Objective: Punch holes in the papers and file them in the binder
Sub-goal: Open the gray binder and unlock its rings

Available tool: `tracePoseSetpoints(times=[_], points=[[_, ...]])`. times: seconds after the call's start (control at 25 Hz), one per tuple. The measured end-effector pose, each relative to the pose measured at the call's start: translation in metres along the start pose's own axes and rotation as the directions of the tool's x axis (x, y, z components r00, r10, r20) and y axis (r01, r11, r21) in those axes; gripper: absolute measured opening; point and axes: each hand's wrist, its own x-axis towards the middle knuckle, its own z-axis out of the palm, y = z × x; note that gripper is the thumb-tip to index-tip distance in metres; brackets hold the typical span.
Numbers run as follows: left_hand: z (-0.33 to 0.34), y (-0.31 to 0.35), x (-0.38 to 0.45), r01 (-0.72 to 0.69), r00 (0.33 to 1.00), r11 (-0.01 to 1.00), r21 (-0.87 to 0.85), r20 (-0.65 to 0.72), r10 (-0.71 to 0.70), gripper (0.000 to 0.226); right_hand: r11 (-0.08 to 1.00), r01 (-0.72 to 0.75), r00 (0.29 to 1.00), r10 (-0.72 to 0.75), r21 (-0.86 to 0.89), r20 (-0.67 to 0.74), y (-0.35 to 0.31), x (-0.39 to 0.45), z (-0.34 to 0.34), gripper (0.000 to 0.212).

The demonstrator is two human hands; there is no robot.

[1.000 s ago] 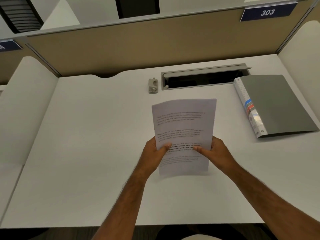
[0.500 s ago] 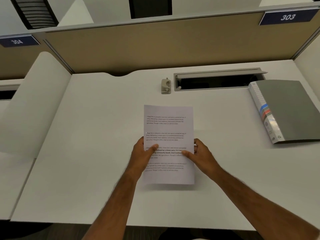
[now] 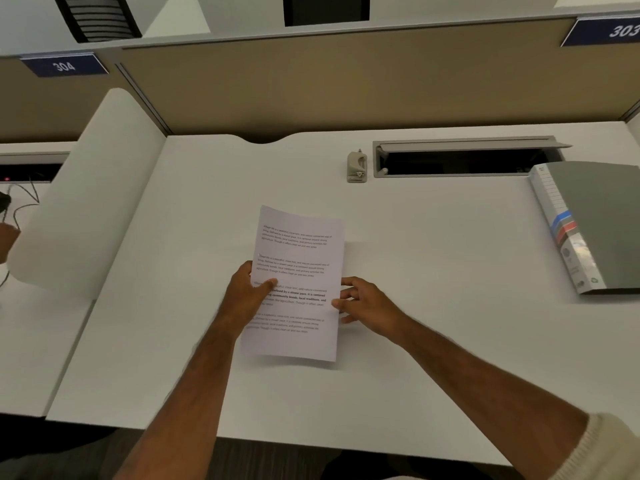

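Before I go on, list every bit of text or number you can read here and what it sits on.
"303": blue sign on the partition, cut by the frame edge.
"304": blue sign on the partition.
Papers: printed paragraphs, too blurred to read.
Binder spine label: too small to read.
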Motion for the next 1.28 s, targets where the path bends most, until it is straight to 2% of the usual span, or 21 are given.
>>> tracePoseSetpoints(times=[0.2,0.4,0.6,0.92,1.0,1.12,1.28], points=[[-0.034,-0.012,0.016,-0.002,0.999,0.998,0.062,-0.054,0.005,0.032,0.999,0.006,0.997,-0.002,-0.048,0.077,-0.019,0.017,0.035,0.052],[-0.056,-0.027,0.032,0.044,0.996,0.992,0.116,-0.081,-0.035,0.030,0.990,-0.041,0.992,0.057,-0.135,0.113,-0.028,0.034,0.064,0.059],[-0.059,-0.045,0.041,0.099,0.991,0.984,0.149,-0.106,-0.084,0.034,0.978,-0.085,0.986,0.110,-0.192,0.122,-0.024,0.043,0.085,0.061],[-0.049,-0.059,0.046,0.129,0.985,0.973,0.190,-0.139,-0.103,0.039,0.957,-0.039,0.986,0.084,-0.288,0.146,-0.017,0.053,0.092,0.058],[-0.047,-0.062,0.048,0.136,0.981,0.972,0.191,-0.162,-0.105,0.045,0.944,-0.039,0.986,0.088,-0.328,0.138,-0.013,0.057,0.091,0.058],[-0.045,-0.066,0.048,0.185,0.964,0.970,0.158,-0.219,-0.149,0.066,0.914,-0.055,0.991,0.100,-0.401,0.090,-0.005,0.059,0.089,0.063],[-0.040,-0.072,0.049,0.238,0.947,0.909,0.342,-0.289,-0.139,0.091,0.853,-0.035,0.995,0.079,-0.520,0.062,0.001,0.055,0.080,0.081]])
